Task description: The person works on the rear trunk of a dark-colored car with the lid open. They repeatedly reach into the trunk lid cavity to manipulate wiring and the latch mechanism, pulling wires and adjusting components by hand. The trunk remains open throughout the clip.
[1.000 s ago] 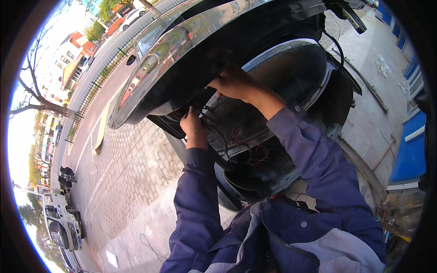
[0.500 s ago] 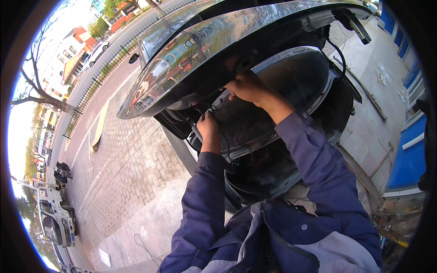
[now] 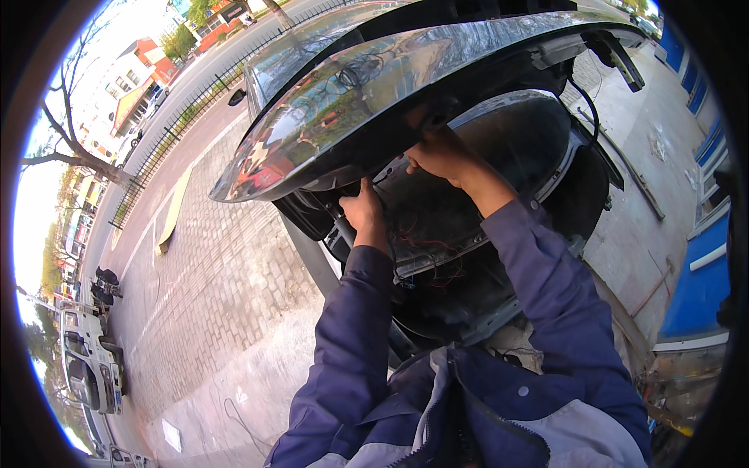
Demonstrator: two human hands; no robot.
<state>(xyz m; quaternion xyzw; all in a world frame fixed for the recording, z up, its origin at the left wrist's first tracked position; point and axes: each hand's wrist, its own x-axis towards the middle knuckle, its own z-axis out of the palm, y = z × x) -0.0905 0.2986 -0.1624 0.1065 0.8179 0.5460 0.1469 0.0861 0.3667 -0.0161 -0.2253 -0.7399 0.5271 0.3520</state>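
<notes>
The raised trunk lid [image 3: 374, 90] of a car, dark and glossy, spans the upper middle. Against its lower left edge is my left hand [image 3: 364, 209], thumb up and fingers curled; what they grip is hidden. Further right, my right hand [image 3: 446, 162] reaches up under the lid with bent fingers pressed to its dark underside. Whatever the right fingers hold cannot be seen. Below both hands the open trunk [image 3: 460, 288] shows thin red wires [image 3: 421, 243] hanging loose near the rear window [image 3: 519, 129].
A black cable [image 3: 596, 109] curves beside the lid's right hinge side. On the ground to the right lies a long dark strip [image 3: 632, 175], near a blue-and-white wall [image 3: 694, 273]. Brick paving [image 3: 234, 273] stretches to the left, with a white vehicle [image 3: 87, 359] parked beyond.
My left hand has shifted up closer to the lid's edge, and its thumb now points upward. My right hand stays under the lid. The whole view has moved slightly.
</notes>
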